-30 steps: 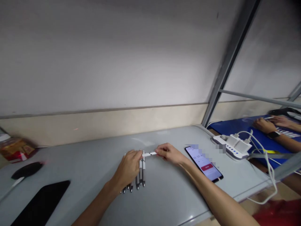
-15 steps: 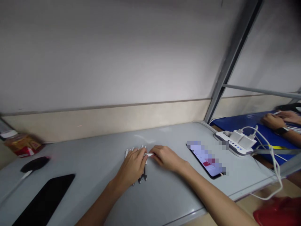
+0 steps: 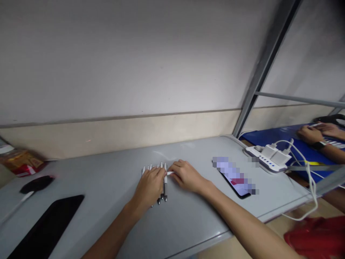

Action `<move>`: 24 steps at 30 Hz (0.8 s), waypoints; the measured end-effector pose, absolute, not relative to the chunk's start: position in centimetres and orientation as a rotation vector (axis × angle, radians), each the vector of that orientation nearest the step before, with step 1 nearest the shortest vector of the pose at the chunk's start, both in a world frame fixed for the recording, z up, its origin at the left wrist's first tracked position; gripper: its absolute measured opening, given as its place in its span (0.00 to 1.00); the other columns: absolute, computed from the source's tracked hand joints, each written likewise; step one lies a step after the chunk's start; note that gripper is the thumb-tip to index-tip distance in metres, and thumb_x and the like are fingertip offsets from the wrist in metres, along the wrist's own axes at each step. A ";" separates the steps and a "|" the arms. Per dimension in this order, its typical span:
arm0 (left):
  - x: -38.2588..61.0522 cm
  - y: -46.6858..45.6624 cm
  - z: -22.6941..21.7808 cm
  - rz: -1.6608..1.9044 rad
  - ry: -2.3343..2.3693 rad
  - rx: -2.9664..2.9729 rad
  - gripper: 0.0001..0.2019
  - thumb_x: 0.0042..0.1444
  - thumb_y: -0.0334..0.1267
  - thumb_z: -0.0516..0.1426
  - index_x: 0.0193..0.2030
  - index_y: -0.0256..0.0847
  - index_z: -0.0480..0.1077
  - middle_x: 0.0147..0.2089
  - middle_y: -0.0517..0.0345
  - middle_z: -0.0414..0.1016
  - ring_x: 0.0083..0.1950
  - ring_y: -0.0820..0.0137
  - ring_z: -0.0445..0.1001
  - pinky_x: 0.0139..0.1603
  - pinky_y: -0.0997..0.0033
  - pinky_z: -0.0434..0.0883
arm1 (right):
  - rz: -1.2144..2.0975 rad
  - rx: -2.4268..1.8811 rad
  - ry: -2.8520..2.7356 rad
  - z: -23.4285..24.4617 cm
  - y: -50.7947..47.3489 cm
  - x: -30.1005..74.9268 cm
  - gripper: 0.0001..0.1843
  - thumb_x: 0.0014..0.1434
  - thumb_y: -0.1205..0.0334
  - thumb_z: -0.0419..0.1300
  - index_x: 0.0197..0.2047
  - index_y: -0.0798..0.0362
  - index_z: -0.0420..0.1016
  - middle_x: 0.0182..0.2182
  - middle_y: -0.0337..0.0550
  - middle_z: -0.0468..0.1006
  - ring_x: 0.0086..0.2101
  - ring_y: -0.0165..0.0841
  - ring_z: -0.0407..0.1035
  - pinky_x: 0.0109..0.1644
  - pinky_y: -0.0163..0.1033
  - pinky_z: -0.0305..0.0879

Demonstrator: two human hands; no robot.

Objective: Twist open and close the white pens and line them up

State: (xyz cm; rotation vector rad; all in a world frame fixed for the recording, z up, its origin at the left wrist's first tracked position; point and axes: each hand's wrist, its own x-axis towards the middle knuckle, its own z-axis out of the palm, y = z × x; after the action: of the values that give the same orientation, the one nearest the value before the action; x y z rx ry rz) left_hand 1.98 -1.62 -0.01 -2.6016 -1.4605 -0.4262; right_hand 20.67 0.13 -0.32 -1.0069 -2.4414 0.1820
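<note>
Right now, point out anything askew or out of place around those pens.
One white pen lies crosswise to the row of pens under the left hand, pinched by the right hand. Otherwise nothing stands out.

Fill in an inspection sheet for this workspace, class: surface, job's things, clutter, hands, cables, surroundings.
Surface: grey table, against a pale wall.
Job's things: row of pens lying side by side; one white pen piece crosswise at their far ends.
Clutter: lit phone, dark tablet, black mouse, blurred packet.
Hands: left hand rests flat on the pens; right hand pinches the white piece.
Cables: white cables run from chargers on a power strip.
Surroundings: metal frame post; another person's hands over a blue surface.
</note>
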 end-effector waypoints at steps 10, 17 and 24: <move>1.9 -2.1 0.1 -0.581 -1.455 -2.691 0.11 0.67 0.39 0.42 0.40 0.42 0.63 0.36 0.56 0.73 0.37 0.64 0.69 0.40 0.63 0.62 | 0.265 -0.943 -2.345 0.0 0.0 21.2 0.07 0.62 0.69 0.55 0.44 0.51 0.70 0.38 0.43 0.73 0.37 0.33 0.66 0.42 0.36 0.60; 1.7 -1.7 0.4 -0.420 -1.364 -2.598 0.13 0.67 0.36 0.42 0.36 0.41 0.65 0.37 0.53 0.73 0.40 0.62 0.69 0.39 0.63 0.60 | 0.260 -0.859 -2.412 0.1 -0.1 20.9 0.10 0.65 0.66 0.51 0.45 0.54 0.72 0.40 0.49 0.72 0.42 0.36 0.65 0.47 0.41 0.61; 1.7 -1.7 -0.1 -0.534 -1.510 -2.610 0.16 0.67 0.35 0.41 0.36 0.41 0.67 0.35 0.54 0.73 0.37 0.64 0.70 0.39 0.65 0.62 | 0.250 -1.000 -2.293 -0.3 0.1 21.2 0.12 0.56 0.76 0.55 0.41 0.53 0.70 0.37 0.43 0.71 0.35 0.32 0.65 0.40 0.35 0.60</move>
State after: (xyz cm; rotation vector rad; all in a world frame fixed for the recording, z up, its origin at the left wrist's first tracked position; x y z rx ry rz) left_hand 1.74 -1.75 -0.08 -2.6101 -1.5103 -0.5337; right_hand 21.18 0.12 -0.27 -0.9997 -2.2929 0.2501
